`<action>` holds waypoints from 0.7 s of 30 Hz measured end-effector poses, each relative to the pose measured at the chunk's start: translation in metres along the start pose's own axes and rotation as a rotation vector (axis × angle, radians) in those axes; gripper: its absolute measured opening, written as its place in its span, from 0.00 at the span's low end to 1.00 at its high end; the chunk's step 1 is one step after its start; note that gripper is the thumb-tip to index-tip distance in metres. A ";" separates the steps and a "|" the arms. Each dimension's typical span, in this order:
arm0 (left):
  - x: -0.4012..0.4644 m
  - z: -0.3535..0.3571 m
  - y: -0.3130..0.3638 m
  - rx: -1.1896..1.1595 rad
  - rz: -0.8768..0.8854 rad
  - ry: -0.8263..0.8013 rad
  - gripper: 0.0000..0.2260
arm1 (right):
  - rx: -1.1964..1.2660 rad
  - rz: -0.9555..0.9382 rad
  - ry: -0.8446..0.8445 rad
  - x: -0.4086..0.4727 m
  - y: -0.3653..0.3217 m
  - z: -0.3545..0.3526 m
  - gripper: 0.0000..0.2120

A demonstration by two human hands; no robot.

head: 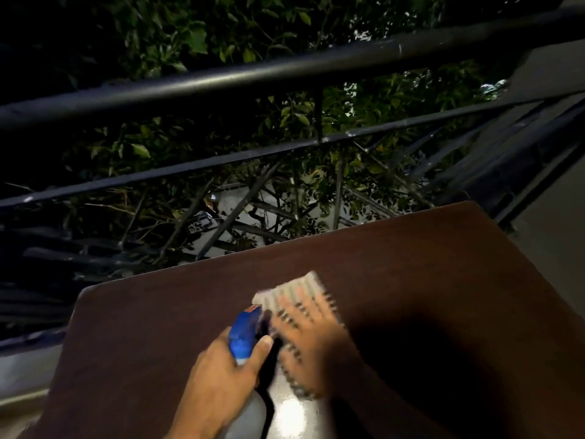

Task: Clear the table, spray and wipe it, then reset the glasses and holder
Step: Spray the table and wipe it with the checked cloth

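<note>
- One dark brown table (443, 280) fills the lower half of the view, seen from above at night; a bright patch of light reflects off its near edge.
- One spray bottle (245, 334) with a blue trigger head and a pale, translucent body is held above the near part of the table. A small red mark sits at the nozzle tip; no writing or brand can be read on it.
- The left hand (221, 375) is wrapped around the bottle's neck, fingers curled tight on it and the thumb pressed along the right side of the blue head.
- One cloth (297, 293), white with darker checked lines, lies on the table just beyond the bottle's nozzle. It is smeared by motion blur, so its pattern is unclear.
- The right hand (313, 353) rests flat on top of the cloth with fingers spread, pressing it against the tabletop. It is also blurred.
- Beyond the table's far edge runs a black metal railing (285, 71) with several horizontal bars.
- Green leaves (196, 39) show through and behind the railing.
</note>
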State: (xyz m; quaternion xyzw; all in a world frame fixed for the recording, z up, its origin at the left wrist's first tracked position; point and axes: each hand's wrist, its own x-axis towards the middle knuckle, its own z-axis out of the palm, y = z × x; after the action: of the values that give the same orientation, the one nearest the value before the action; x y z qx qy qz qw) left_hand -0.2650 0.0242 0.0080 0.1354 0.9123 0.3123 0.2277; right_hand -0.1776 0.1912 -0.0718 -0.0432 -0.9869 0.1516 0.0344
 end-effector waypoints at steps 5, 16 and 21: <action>0.000 -0.030 -0.032 -0.007 -0.017 0.034 0.19 | -0.051 -0.201 0.021 0.009 -0.031 0.014 0.35; -0.011 -0.095 -0.100 -0.022 -0.111 0.130 0.21 | -0.077 0.562 -0.067 0.137 -0.017 0.019 0.34; -0.015 -0.111 -0.119 -0.044 -0.142 0.125 0.21 | -0.075 0.188 -0.066 0.090 -0.113 0.040 0.34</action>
State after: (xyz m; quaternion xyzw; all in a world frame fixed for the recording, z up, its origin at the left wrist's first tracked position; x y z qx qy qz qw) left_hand -0.3204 -0.1293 0.0152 0.0455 0.9249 0.3233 0.1950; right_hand -0.2789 0.0804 -0.0709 -0.1319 -0.9841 0.1183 -0.0141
